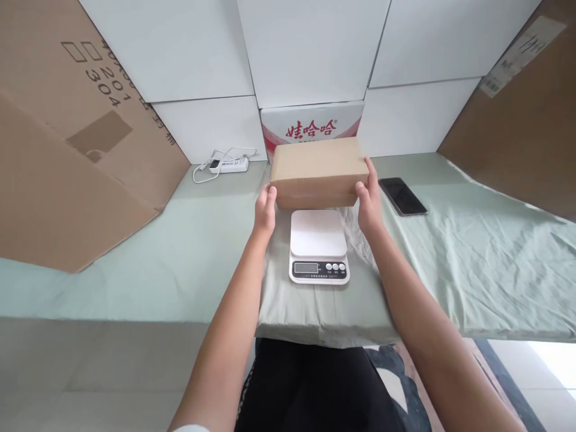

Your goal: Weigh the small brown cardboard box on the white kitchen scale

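Note:
A brown cardboard box (319, 171) is held level between my two hands, just behind a white kitchen scale. My left hand (265, 210) grips its left end, thumb on the near face. At the opposite end, my right hand (369, 201) clasps the box with the thumb in front and fingers along the side. The kitchen scale (318, 246) lies on the green cloth with its bare platform facing up; its dark display looks blank, with several round buttons beside it. Whether the box's underside touches anything is hidden.
A black smartphone (402, 196) lies right of the box. At the back left sits a white power strip (229, 164) with its cable. A white-and-red carton (310, 123) stands behind. Large cardboard sheets (76, 156) flank both sides of the cloth-covered table (148, 258).

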Demonstrator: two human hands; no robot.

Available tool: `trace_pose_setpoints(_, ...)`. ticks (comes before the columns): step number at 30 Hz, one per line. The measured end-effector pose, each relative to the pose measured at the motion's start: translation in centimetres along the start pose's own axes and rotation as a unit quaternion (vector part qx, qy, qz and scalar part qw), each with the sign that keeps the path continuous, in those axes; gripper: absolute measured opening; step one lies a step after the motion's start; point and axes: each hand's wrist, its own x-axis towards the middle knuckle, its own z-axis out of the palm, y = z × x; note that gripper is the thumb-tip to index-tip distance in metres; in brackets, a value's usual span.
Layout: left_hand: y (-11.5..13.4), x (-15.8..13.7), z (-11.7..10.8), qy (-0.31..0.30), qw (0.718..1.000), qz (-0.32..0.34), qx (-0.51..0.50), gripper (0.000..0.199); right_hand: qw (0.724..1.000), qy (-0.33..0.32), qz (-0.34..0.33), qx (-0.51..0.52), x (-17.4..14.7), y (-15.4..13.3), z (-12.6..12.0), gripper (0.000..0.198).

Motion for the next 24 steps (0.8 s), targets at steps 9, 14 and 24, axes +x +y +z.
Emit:
trace_pose_setpoints(9,-2.3,-0.4,0.3,-0.016,0.999,-0.014,0.024,0.085,0.999,-0.002,0.031,0.026,-0.6,3.6,0.5,0.107)
trace_pose_setpoints(14,-2.8,-0.3,0.0,-0.014,0.999,-0.027,0.021,0.082,0.998,-0.001,0.046,0.041,-0.5,5.3,1.0,0.104)
trace_pose_setpoints(24,-3.3,-0.4,-0.1,-0.015,0.998,-0.04,0.039,0.09,0.997,-0.013,0.056,0.046,-0.6,6.7,0.4,0.101)
